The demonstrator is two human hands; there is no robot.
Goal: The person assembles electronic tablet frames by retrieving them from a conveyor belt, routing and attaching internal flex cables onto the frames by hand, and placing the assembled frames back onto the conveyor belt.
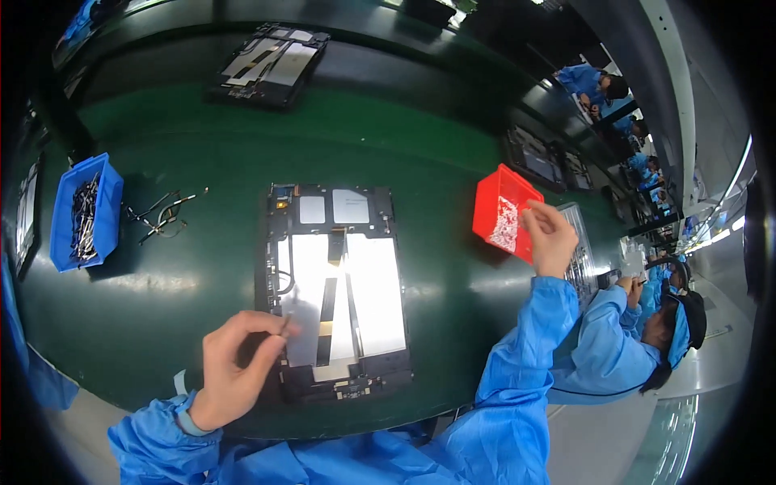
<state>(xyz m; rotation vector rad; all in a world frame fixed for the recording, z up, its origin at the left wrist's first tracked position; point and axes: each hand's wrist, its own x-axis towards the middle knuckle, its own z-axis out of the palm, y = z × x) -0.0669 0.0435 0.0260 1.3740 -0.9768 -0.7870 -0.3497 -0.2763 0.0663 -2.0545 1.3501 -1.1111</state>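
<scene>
An opened tablet [376, 283] lies in front of me on the green bench, its silver battery panels, dark flat cables and black frame showing. Over its lower left edge, my left hand [234, 364] pinches a small dark piece between thumb and forefinger, too small to name. At the right, my right hand [554, 238] reaches to the near side of a red bin [487, 202] that holds many small white pieces [506, 225]. Its fingertips are drawn together at the bin's edge; whatever is between them cannot be made out.
A blue bin [111, 206] of short dark cables stands at the left, with several loose cables [168, 214] beside it. Another opened tablet [275, 65] sits at the back. A clear tray [578, 242] is right of the red bin. A co-worker [618, 343] sits at my right.
</scene>
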